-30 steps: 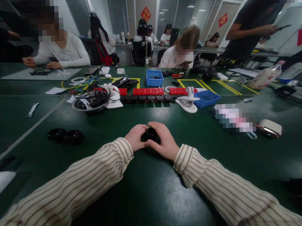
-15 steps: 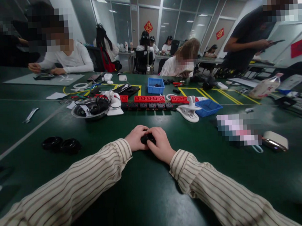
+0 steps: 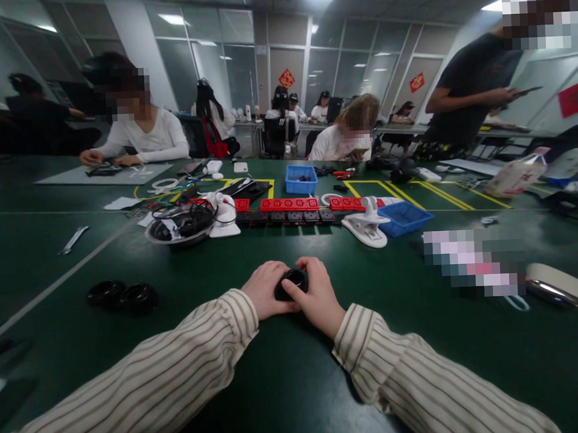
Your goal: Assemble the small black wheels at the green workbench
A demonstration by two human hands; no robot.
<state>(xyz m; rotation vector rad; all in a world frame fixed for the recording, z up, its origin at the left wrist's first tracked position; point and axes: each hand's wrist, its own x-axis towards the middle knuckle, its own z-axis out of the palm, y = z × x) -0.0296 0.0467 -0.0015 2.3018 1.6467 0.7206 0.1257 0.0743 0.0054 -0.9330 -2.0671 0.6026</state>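
Observation:
My left hand [image 3: 264, 289] and my right hand [image 3: 317, 298] rest together on the green table [image 3: 277, 383], both closed around a small black round part [image 3: 292, 281]. Only the top of the part shows between my fingers. Striped sleeves cover both forearms. Two similar black rings [image 3: 122, 297] lie on the table to my left, apart from my hands.
Beyond my hands stand a metal bowl of cables [image 3: 180, 225], red and black power strips [image 3: 289, 210], a white clamp [image 3: 366, 226], two blue bins [image 3: 403, 216] and a white case [image 3: 554, 284] at right. A wrench [image 3: 72, 240] lies far left. Other people sit and stand across the table.
The camera has tilted up, so my hands sit lower in view. My hands stay on the black part, and its top now shows more between my fingers.

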